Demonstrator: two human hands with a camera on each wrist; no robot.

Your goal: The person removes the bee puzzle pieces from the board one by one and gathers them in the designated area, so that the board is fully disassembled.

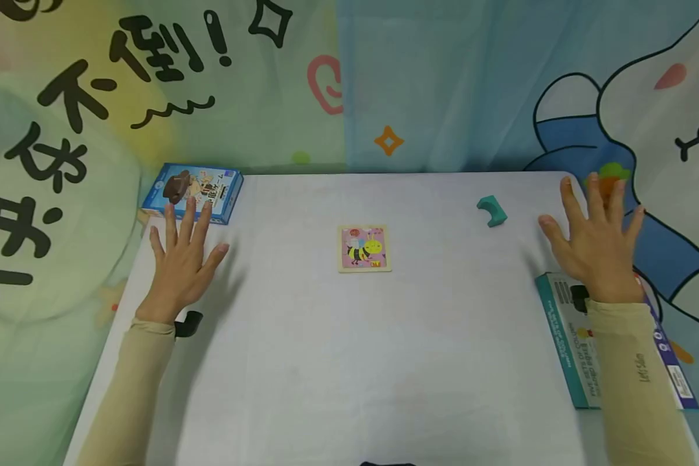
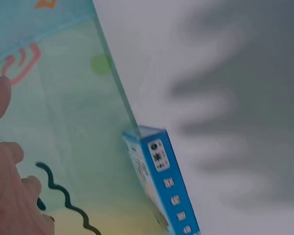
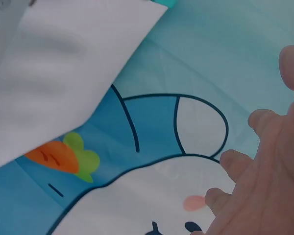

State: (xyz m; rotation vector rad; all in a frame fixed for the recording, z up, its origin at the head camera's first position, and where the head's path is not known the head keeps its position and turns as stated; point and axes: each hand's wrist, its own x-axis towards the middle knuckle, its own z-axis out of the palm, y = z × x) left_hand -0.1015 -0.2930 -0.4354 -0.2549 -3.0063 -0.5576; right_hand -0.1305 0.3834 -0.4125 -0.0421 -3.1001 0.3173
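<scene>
My left hand (image 1: 180, 265) is held over the table's left side, fingers spread and nothing in it. Its fingertips overlap the near edge of a blue box (image 1: 200, 184) in the head view; the left wrist view has the end of that box (image 2: 174, 191) below the hand. On the right, my right hand (image 1: 600, 243) also has spread fingers and holds nothing. Below it lies a teal, white and purple box (image 1: 565, 336), partly hidden by the sleeve. A small teal arch-shaped block (image 1: 494, 211) rests left of the right hand. Mid-table lies a square bee picture puzzle (image 1: 364, 249).
A white cloth covers the table (image 1: 303, 362). Behind it and at both sides hangs a printed curtain (image 1: 431, 84) with cartoon drawings and lettering. Black straps (image 1: 188, 323) show at the wrists, and a dark object's edge (image 1: 387, 463) pokes in at the bottom.
</scene>
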